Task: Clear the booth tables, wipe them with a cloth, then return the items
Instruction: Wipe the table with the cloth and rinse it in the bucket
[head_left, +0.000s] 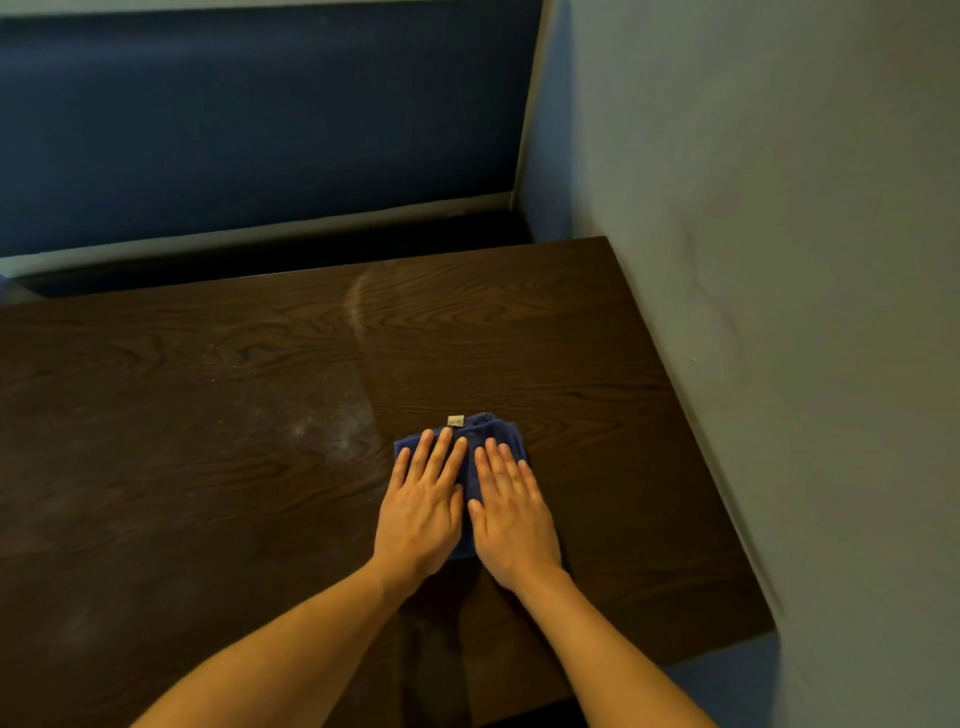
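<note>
A folded dark blue cloth (493, 431) with a small pale label lies on the dark wood-grain booth table (208, 415), right of centre. My left hand (423, 506) and my right hand (511, 512) both press flat on the cloth, side by side, fingers stretched out and pointing away from me. The hands cover most of the cloth; only its far edge and a strip between the hands show. The tabletop left of the cloth looks dusty and smeared, with a curved streak running back from the cloth; the part to the right looks darker and cleaner.
A blue padded booth backrest (260, 130) stands behind the table's far edge. A pale wall (779, 260) runs along the table's right side. Nothing but the cloth lies on the table.
</note>
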